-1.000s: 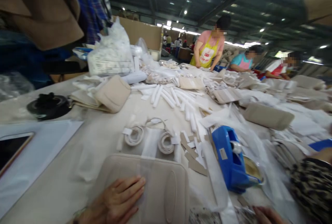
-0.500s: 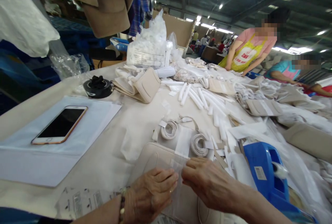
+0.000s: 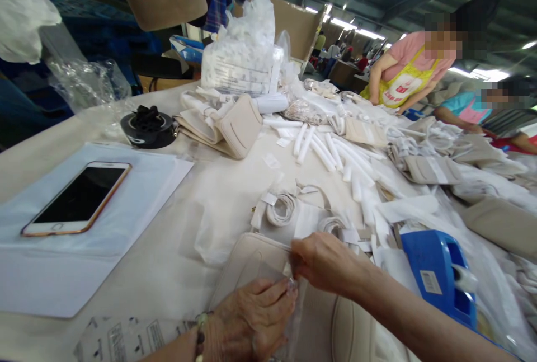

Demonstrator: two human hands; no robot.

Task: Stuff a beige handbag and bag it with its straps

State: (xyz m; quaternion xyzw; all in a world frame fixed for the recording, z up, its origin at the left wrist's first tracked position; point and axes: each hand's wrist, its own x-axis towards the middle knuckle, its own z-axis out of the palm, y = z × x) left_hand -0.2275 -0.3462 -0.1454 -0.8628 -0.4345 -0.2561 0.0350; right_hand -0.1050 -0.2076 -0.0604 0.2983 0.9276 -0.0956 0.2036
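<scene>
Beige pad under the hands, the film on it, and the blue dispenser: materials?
Beige pad: looks like fabric or leatherette over padding; matte with a stitched edge, can't tell which.
Film, pinched by the left hand and right hand: thin clear plastic, glossy and creased.
Blue dispenser: moulded hard plastic, smooth and shiny.

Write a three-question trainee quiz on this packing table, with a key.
1. True or false: the phone lies on a white sheet.
2. What colour is the tape dispenser: A red, B blue, C green?
3. What do the left hand and right hand pinch between them?

Key: 1 true. 2 B. 3 a clear plastic bag over the beige pad.
</scene>
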